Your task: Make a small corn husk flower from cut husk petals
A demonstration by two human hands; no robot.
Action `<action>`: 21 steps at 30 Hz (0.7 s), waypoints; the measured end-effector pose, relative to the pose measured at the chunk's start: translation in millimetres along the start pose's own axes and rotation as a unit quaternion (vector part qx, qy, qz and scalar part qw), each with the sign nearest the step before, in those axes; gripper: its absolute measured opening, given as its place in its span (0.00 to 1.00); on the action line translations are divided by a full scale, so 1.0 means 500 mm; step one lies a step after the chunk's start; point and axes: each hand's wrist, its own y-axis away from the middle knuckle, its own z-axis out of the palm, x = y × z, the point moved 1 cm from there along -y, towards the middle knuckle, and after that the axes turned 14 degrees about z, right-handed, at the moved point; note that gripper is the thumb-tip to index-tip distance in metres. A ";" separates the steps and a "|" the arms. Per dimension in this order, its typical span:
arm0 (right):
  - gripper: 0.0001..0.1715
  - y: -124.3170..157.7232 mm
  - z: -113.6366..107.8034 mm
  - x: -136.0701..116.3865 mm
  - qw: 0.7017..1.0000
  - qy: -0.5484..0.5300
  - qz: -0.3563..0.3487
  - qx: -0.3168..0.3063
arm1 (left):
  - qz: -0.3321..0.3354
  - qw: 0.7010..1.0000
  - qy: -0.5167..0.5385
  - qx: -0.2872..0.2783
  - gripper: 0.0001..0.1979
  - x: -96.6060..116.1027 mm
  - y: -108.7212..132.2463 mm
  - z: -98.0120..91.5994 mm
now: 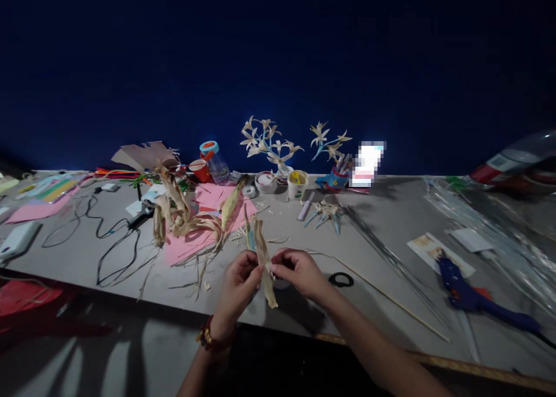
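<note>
Both my hands meet over the near edge of the grey table [391, 223] and pinch one dried husk strip [263, 252] that stands upright between them. My left hand [238, 284] grips it from the left, fingers closed, a bead bracelet on the wrist. My right hand [297, 269] grips it from the right, fingers closed. The strip's lower end hangs below my fingers. A black tape ring [341, 279] lies just right of my right hand.
A pile of dried husks [182, 217] sits on pink paper [204, 235] to the left, beside black cables [113, 246]. Husk flowers on blue stems [269, 145] stand at the back with small cups [297, 184]. A blue glue gun [469, 296] and thin wires [382, 246] lie right.
</note>
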 end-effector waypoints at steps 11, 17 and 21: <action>0.09 0.012 -0.007 -0.001 0.997 0.066 0.002 0.026 | 0.017 0.994 -0.095 -0.050 0.12 -0.003 0.006 0.004; 0.07 0.024 -0.005 -0.025 0.984 0.159 -0.029 0.078 | 0.057 0.984 -0.161 -0.042 0.11 0.002 0.007 0.006; 0.07 0.031 -0.002 -0.033 0.971 0.211 -0.046 0.100 | 0.076 0.977 -0.195 -0.038 0.10 0.009 0.006 0.007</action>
